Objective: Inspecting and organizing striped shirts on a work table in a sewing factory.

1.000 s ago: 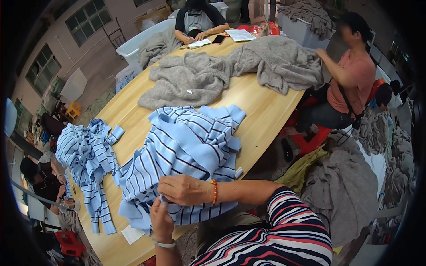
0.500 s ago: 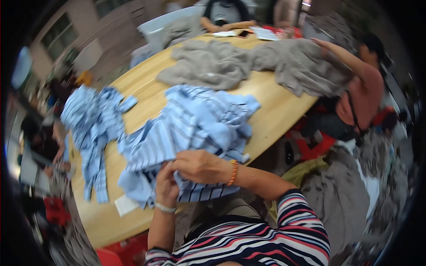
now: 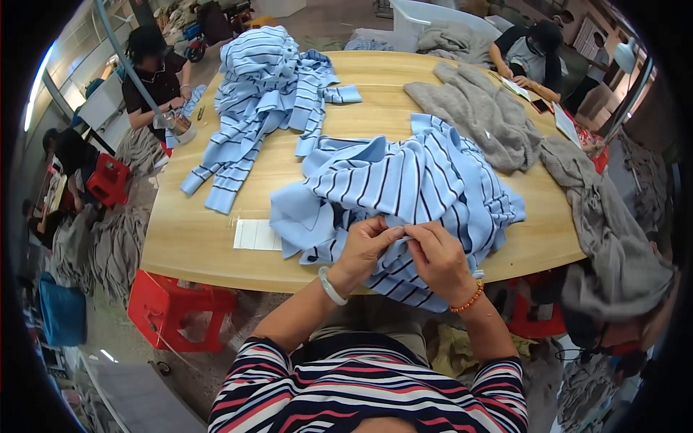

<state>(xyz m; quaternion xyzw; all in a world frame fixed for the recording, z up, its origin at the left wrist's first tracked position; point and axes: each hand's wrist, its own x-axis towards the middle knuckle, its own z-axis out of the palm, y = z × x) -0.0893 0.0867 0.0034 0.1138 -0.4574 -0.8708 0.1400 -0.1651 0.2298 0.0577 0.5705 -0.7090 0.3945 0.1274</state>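
Note:
A light blue knit garment with dark stripes (image 3: 390,173) lies bunched at the table's near edge, part of it hanging over. My left hand (image 3: 359,251), a pale bangle on its wrist, pinches a bit of the knit between thumb and fingers. Close against it, my right hand (image 3: 442,261), with an orange beaded bracelet, pinches the same spot. The fingertips of both hands nearly meet, and the exact fold between them is too small to make out. Beside the garment, to the left, lies a white card or paper sheet (image 3: 256,234).
A heap of similar blue striped garments (image 3: 260,79) sits farther left on the wooden table (image 3: 195,249). Grey knits (image 3: 476,115) lie at the right. Co-workers sit at the far right (image 3: 530,61) and left (image 3: 155,86). A red stool (image 3: 177,310) stands below the near edge.
The view has swung to the right-hand upright, and the picture is sharper. Both my hands stay at the garment, now with fingertips together. The person in pink at the right has left view.

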